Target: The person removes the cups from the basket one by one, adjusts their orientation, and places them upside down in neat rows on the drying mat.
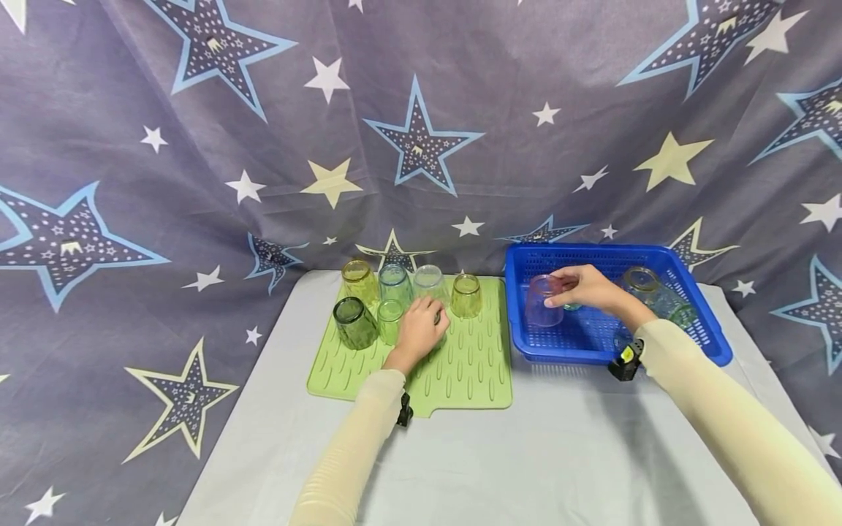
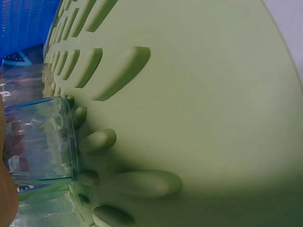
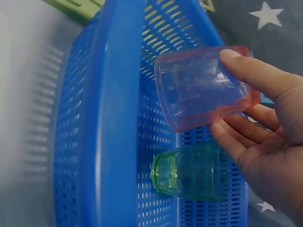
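Note:
My right hand [image 1: 588, 287] pinches a pink glass [image 3: 203, 87] between thumb and fingers, held mouth down over the blue basket. Below it in the basket, a green glass [image 3: 189, 171] lies on its side in the right wrist view. On the green drying mat [image 1: 473, 380], my left hand [image 1: 421, 329] holds a pale blue glass [image 2: 40, 142] standing upside down; the hand hides most of it in the head view. Beside it stand a light green glass [image 1: 389, 321] and a dark green glass [image 1: 355, 323]. Behind are amber [image 1: 359, 281], blue [image 1: 395, 285], clear [image 1: 430, 281] and yellow [image 1: 466, 296] glasses.
The blue basket [image 1: 516, 332] stands right of the mat, its rim raised. More glasses [image 1: 641, 281] lie at its right end. A grey-white cloth [image 1: 526, 453] covers the table, and a star-patterned curtain [image 1: 500, 66] hangs behind.

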`<state>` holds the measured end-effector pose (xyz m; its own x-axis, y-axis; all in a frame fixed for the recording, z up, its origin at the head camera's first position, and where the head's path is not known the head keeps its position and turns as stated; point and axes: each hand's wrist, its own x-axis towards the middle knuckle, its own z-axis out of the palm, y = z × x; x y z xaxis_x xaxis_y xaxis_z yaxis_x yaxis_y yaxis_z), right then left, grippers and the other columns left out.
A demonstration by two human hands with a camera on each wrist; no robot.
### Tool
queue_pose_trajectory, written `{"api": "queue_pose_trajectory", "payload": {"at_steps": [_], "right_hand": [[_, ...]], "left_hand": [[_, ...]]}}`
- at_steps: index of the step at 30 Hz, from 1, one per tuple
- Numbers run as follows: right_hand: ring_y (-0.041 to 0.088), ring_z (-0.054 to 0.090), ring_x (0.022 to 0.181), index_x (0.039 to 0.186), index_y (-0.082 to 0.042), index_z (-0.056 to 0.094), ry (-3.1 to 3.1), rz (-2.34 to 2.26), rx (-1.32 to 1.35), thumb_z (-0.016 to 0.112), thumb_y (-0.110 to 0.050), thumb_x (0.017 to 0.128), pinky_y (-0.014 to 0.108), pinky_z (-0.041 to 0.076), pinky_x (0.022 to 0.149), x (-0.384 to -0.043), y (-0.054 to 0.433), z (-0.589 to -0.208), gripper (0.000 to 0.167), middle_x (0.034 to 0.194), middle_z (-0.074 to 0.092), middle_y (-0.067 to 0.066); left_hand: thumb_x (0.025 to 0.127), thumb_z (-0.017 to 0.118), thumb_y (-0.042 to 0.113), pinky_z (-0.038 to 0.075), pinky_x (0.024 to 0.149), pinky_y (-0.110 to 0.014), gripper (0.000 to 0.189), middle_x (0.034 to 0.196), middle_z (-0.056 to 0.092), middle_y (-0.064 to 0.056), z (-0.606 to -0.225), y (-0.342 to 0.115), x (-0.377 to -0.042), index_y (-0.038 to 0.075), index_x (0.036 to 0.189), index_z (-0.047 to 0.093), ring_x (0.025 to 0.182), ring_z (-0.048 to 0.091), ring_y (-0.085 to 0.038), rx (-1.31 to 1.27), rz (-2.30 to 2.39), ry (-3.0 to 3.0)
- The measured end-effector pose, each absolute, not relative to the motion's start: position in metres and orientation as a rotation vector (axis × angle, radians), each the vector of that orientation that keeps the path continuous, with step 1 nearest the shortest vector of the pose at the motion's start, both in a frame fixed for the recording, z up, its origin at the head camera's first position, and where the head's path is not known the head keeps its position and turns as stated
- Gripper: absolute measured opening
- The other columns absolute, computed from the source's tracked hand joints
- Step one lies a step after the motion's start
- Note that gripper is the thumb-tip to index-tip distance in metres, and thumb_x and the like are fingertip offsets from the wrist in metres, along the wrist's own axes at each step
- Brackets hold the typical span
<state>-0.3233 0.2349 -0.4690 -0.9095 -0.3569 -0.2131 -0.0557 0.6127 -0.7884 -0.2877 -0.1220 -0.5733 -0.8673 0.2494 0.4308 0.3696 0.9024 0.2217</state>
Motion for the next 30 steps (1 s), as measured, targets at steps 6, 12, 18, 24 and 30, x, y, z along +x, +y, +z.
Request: {"api": "queue_pose_trajectory", "payload": {"at_steps": [6, 12, 18, 24, 30], "right_hand": [[0.031, 0.063, 0.116, 0.144, 0.003, 0.051, 2.504, -1.279, -0.348, 0.083, -0.027, 0.086, 0.038, 0.060, 0.090, -0.311, 0.246, -0.460, 0.073, 0.134, 0.062, 0.027], [0.008, 0.064, 0.101, 0.141, 0.001, 0.055, 2.542, -1.371, -0.395, 0.082, -0.023, 0.087, 0.019, 0.056, 0.080, -0.303, 0.253, -0.449, 0.065, 0.129, 0.065, 0.024], [0.001, 0.066, 0.093, 0.136, 0.003, 0.059, 2.557, -1.493, -0.436, 0.082, -0.016, 0.086, 0.018, 0.057, 0.077, -0.298, 0.254, -0.437, 0.058, 0.118, 0.071, 0.016], [0.001, 0.066, 0.094, 0.135, 0.000, 0.060, 2.579, -1.550, -0.410, 0.084, -0.017, 0.084, 0.017, 0.057, 0.077, -0.294, 0.250, -0.424, 0.059, 0.107, 0.072, -0.005], [0.001, 0.066, 0.096, 0.139, 0.000, 0.058, 2.545, -1.603, -0.442, 0.082, -0.015, 0.086, 0.017, 0.057, 0.078, -0.287, 0.247, -0.420, 0.060, 0.105, 0.070, -0.015]], "left_hand": [[0.099, 0.054, 0.021, 0.056, 0.079, -0.037, 0.022, 0.101, 0.068, -0.006, -0.573, -0.121, -0.287, 0.010, 0.103, 0.073, 0.091, 0.062, -0.024, -0.456, -0.419, -2.669], [0.099, 0.054, 0.021, 0.056, 0.081, -0.037, 0.023, 0.101, 0.068, -0.006, -0.572, -0.120, -0.287, 0.010, 0.103, 0.073, 0.091, 0.061, -0.025, -0.464, -0.390, -2.659], [0.099, 0.055, 0.021, 0.056, 0.082, -0.037, 0.022, 0.100, 0.069, -0.007, -0.573, -0.120, -0.287, 0.010, 0.103, 0.074, 0.091, 0.063, -0.025, -0.485, -0.355, -2.639], [0.101, 0.052, 0.024, 0.055, 0.092, -0.040, 0.026, 0.107, 0.070, -0.008, -0.572, -0.120, -0.289, 0.010, 0.108, 0.073, 0.101, 0.064, -0.027, -0.488, -0.329, -2.679], [0.103, 0.051, 0.025, 0.052, 0.086, -0.041, 0.026, 0.107, 0.069, -0.006, -0.570, -0.121, -0.289, 0.012, 0.110, 0.073, 0.098, 0.062, -0.025, -0.493, -0.320, -2.702]]}}
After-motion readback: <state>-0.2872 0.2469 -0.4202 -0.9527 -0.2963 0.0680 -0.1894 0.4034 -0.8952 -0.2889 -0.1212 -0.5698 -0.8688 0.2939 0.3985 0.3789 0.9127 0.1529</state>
